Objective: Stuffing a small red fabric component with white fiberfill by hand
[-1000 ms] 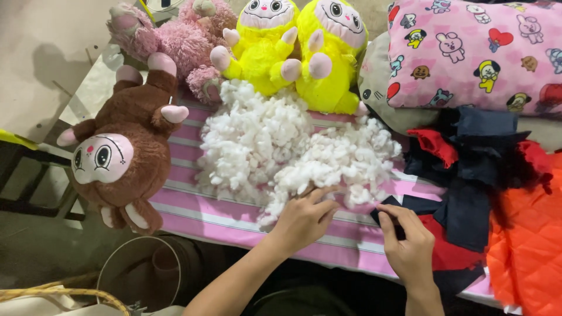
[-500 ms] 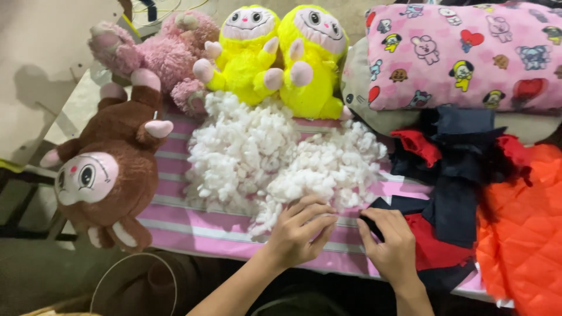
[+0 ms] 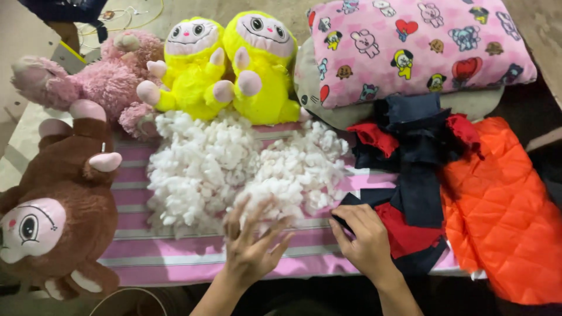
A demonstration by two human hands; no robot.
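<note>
Spreading its fingers apart, the left hand (image 3: 253,244) hovers with the white fluffy stuffing pile (image 3: 246,167) at twelve o'clock; the right hand (image 3: 364,237), at three o'clock, pinches the dark navy cloth piece (image 3: 417,202).

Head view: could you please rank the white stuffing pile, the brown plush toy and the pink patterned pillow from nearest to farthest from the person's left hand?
From the left hand:
1. White stuffing pile: directly ahead, under the spread fingertips.
2. Brown plush toy: off to the left, at the cloth's edge.
3. Pink patterned pillow: far right corner, behind the dark fabric.
</note>
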